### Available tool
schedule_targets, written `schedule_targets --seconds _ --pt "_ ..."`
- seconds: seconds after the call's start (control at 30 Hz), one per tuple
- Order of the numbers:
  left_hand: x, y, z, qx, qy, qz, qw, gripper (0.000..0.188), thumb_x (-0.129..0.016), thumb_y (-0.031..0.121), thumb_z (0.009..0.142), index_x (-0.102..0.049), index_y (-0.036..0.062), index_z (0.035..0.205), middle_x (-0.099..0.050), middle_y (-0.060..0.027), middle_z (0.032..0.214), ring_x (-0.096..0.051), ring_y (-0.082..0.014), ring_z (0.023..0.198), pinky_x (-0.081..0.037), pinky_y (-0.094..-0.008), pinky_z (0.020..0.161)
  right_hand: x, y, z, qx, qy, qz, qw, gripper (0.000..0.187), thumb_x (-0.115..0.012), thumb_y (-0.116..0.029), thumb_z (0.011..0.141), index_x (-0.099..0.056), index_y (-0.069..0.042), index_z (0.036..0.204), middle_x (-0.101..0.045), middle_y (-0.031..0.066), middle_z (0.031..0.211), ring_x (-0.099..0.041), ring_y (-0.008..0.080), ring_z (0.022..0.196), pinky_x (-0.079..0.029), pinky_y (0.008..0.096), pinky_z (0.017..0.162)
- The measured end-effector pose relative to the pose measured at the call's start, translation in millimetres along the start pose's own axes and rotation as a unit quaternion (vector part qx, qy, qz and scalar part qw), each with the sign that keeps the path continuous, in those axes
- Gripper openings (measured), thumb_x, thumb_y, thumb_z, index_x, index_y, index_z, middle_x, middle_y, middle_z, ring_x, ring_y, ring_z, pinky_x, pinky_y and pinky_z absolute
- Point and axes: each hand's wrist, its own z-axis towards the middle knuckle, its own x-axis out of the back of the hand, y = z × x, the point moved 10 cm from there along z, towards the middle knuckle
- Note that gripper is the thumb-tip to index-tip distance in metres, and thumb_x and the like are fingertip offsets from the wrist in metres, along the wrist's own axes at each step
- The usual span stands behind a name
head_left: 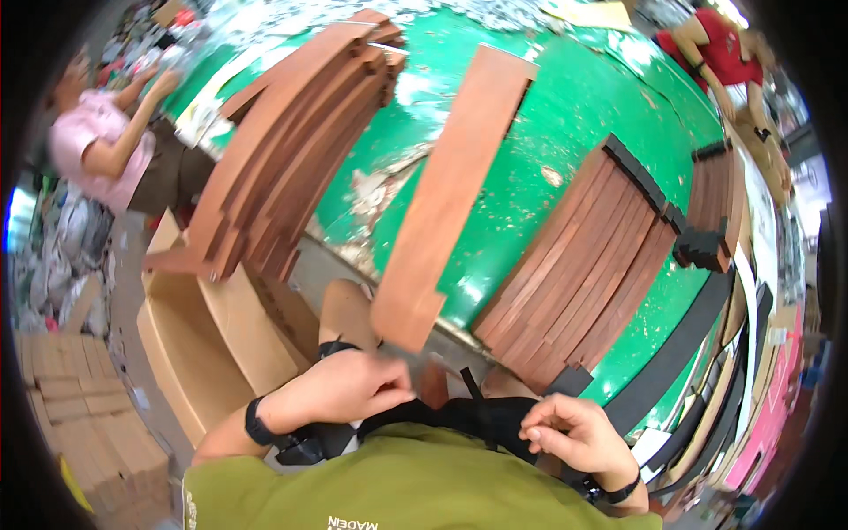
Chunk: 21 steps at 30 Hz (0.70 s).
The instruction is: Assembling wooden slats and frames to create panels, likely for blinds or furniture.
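Note:
A long reddish-brown wooden board [459, 168] lies on the green table, its notched near end jutting past the edge toward my lap. Close to that end, my left hand [362, 386] is closed with its fingers curled in; whatever it may hold is hidden. My right hand [572, 431] sits lower right over my lap, thumb and fingers pinched together, their contents too small to make out. Between the hands a narrow black strip [477, 397] shows against my dark shorts. I cannot tell whether either hand touches it.
Curved brown boards [283, 150] are stacked on the left; shorter black-ended boards [579, 274] lie right, with another bundle [711, 199] beyond. An open cardboard box [203, 327] stands by my left arm. Black strips [662, 362] line the right edge. Co-workers stand far left and far right.

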Motion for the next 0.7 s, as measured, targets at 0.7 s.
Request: schedule_targets --seconds 0.7 --pt "-214.6 -164.4 -275.6 0.453 -0.123 -0.054 0.881 0.041 -0.072 0.035 0.083 -0.073 0.0053 0.112 -0.072 -0.0217 0.114 -0.069 -0.0414 0.101 -0.053 -0.0473 0.09 -17.4 413.5 -168.1 -0.33 0.202 -0.206 0.899 0.01 -0.066 -0.011 0.086 -0.071 -0.004 0.091 -0.07 0.0132 0.076 -0.069 0.0285 0.071 -0.056 0.0417 0.069"
